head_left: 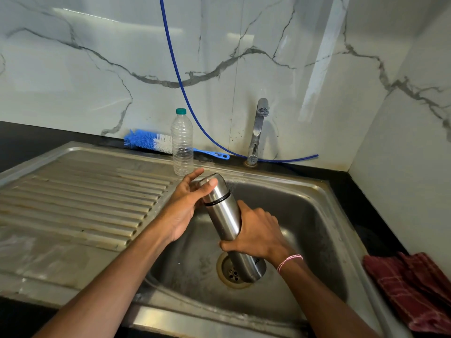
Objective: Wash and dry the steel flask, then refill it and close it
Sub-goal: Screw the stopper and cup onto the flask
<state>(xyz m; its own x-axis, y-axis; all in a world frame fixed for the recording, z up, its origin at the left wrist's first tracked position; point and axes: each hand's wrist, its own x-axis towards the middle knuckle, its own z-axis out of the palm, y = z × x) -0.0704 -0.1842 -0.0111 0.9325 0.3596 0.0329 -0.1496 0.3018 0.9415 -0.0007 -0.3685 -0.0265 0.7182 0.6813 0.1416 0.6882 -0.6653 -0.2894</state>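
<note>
The steel flask (pixel 224 215) is held tilted over the sink basin (pixel 312 215), cap end up and away from me, base above the drain (pixel 231 272). Its steel cap (pixel 213 189) sits on the neck above a black ring. My right hand (pixel 258 232) grips the flask's lower body. My left hand (pixel 186 203) wraps around the cap, thumb on its top and fingers behind it. No water runs from the tap (pixel 258 128).
A clear plastic bottle (pixel 182 145) with a green lid stands on the sink's back rim. A blue and white bottle brush (pixel 156 142) lies behind it. A blue hose (pixel 185 98) hangs along the marble wall. A red cloth (pixel 412 286) lies at the right. The ribbed drainboard (pixel 80 198) spreads left.
</note>
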